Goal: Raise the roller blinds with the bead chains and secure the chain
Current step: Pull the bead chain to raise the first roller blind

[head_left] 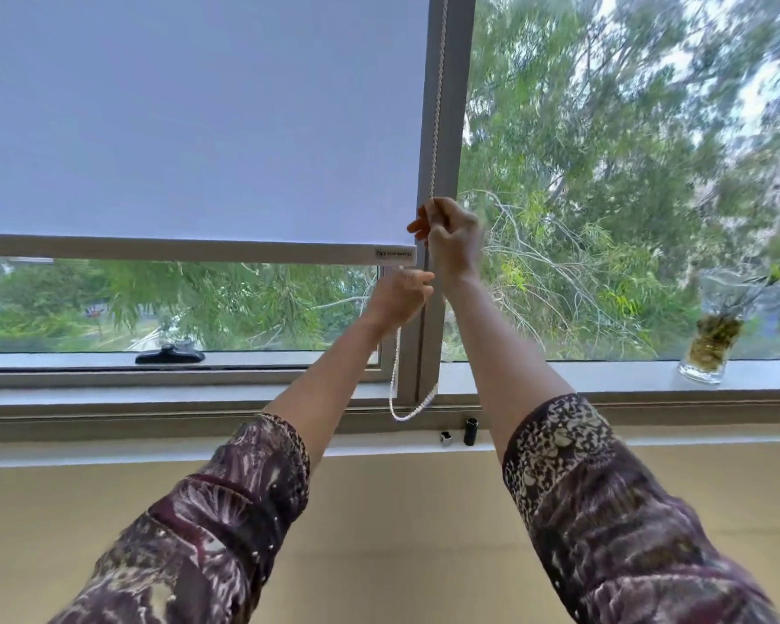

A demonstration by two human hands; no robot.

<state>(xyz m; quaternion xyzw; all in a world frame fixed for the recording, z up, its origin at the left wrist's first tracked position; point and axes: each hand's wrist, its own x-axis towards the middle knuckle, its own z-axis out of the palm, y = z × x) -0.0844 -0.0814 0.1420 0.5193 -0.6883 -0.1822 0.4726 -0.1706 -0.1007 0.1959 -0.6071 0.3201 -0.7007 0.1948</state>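
A pale grey roller blind covers most of the left window, its bottom bar hanging a little above the sill. A white bead chain runs down the grey frame post beside the blind and loops near the sill. My right hand is closed on the chain at the level of the blind's bottom bar. My left hand grips the chain just below and to the left. Both arms wear patterned dark sleeves.
The right window pane shows trees outside. A glass vase with a plant stands on the sill at the right. A black window handle sits on the left frame. Two small dark objects lie on the ledge below the chain loop.
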